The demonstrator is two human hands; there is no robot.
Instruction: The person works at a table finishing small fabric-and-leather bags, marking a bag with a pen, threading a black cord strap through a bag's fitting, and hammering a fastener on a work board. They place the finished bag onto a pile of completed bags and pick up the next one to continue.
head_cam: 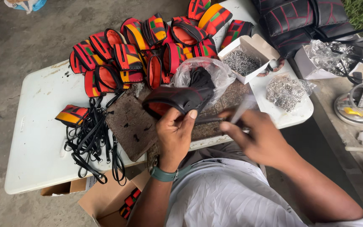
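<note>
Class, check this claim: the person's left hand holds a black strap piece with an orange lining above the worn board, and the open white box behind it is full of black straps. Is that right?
Not quite. The head view shows the white box holding small silvery metal fittings, not black straps; the black straps lie loose on the table's left. The left hand does hold the black strap piece with orange lining above the worn board.

right hand [259, 136] motion-blurred, its thin tool [241, 110] indistinct, black bag [303, 21] cut off at top
</note>
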